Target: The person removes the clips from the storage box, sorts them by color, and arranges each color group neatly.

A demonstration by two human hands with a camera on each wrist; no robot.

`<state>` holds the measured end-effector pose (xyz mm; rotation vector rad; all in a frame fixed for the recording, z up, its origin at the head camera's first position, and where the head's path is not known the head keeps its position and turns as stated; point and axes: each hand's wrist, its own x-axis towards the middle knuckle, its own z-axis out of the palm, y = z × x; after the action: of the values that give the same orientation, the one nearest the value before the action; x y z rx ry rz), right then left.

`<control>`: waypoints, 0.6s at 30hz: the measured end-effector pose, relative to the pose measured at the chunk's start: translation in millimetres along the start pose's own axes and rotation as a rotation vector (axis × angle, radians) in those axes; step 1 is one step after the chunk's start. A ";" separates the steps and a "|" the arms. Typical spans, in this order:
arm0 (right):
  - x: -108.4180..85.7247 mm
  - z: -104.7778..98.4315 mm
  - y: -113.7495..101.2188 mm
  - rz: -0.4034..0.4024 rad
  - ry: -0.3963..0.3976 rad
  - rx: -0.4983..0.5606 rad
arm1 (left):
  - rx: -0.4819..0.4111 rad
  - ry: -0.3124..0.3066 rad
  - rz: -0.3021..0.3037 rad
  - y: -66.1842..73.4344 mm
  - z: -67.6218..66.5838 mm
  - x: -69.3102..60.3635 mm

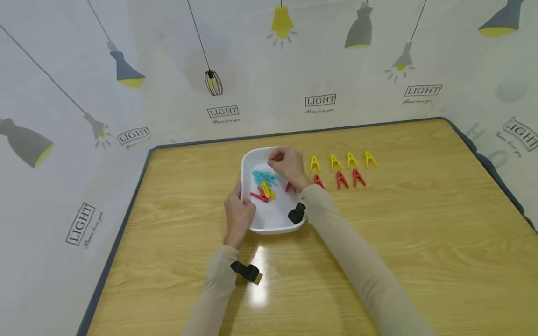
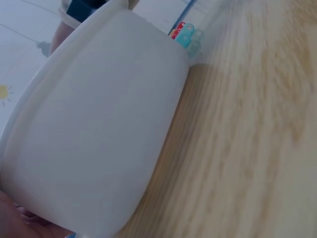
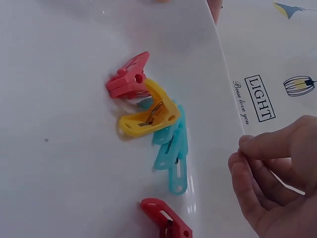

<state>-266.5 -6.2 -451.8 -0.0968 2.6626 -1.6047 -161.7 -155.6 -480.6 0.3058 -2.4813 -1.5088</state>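
My left hand (image 1: 239, 212) grips the left side of a white plastic tray (image 1: 273, 224), thumb over the rim. Inside the tray lie several turquoise clothespins (image 3: 178, 148), a yellow clothespin (image 3: 151, 111) on top of them, and a red clothespin (image 3: 130, 79) beside these. Another red clothespin (image 3: 166, 218) sits apart in it. Over the far part of the tray is my right hand (image 1: 290, 164). Its thumb and forefinger tips meet, other fingers curled, and no item shows between them. In the left wrist view the tray's outer wall (image 2: 94, 114) fills much of the picture.
Right of the tray, yellow clothespins (image 1: 335, 162) stand in a row on the wooden table (image 1: 420, 224), with a row of red clothespins (image 1: 342, 179) nearer. Turquoise clothespins (image 2: 185, 35) show past the tray's edge. A lamp-patterned wall covering (image 1: 260, 70) rises behind the table.
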 end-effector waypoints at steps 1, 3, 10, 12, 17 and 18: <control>0.2 0.8 0.5 -0.010 -0.012 -0.011 | -0.006 0.013 0.003 -0.3 -0.1 0.3; 0.4 1.5 1.5 -0.034 -0.042 -0.053 | -0.015 0.033 0.010 -1.0 -0.3 0.9; 0.8 1.1 4.6 -0.069 -0.178 -0.212 | -0.044 0.073 0.005 -3.4 1.1 1.8; 0.5 1.4 5.5 -0.052 -0.189 -0.233 | -0.057 0.080 -0.004 -3.3 1.4 1.3; -0.3 1.4 7.0 -0.057 -0.193 -0.285 | -0.070 0.089 -0.029 -3.2 2.8 0.7; -0.5 1.2 7.3 -0.061 -0.195 -0.300 | -0.069 0.088 -0.034 -3.4 3.5 0.9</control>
<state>-266.2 -3.8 -458.8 -0.3258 2.7440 -1.1301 -163.3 -154.5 -485.1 0.3947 -2.3621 -1.5554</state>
